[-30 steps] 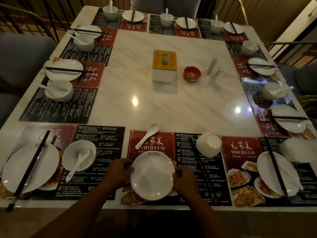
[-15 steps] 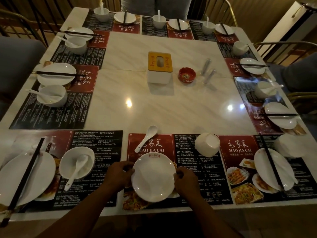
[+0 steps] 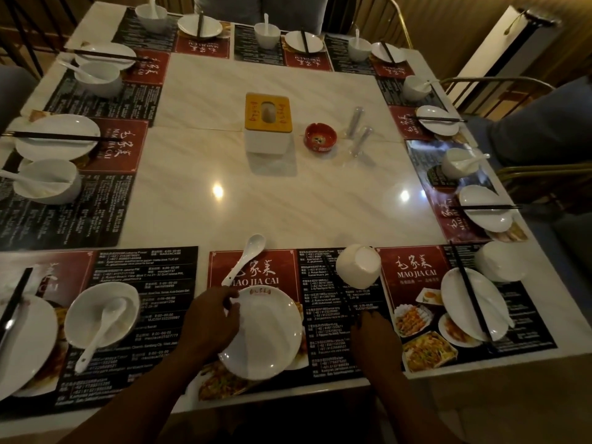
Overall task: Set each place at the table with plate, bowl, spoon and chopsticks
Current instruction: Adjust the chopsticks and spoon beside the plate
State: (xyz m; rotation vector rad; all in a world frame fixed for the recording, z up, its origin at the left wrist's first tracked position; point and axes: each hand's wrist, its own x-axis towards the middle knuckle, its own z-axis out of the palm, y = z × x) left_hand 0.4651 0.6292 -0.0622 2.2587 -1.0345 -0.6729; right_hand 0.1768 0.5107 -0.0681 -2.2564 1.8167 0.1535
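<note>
The left hand [image 3: 213, 318] gripped the left rim of the white plate [image 3: 266, 331], which lay on the near middle placemat [image 3: 333, 315] just below the spoon [image 3: 245, 259], while the right hand [image 3: 374, 334] sat apart to the plate's right, its grip too dim to tell.

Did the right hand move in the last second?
Yes: the right hand left the rim of the round white plate and shifted right, towards the overturned white bowl.
</note>
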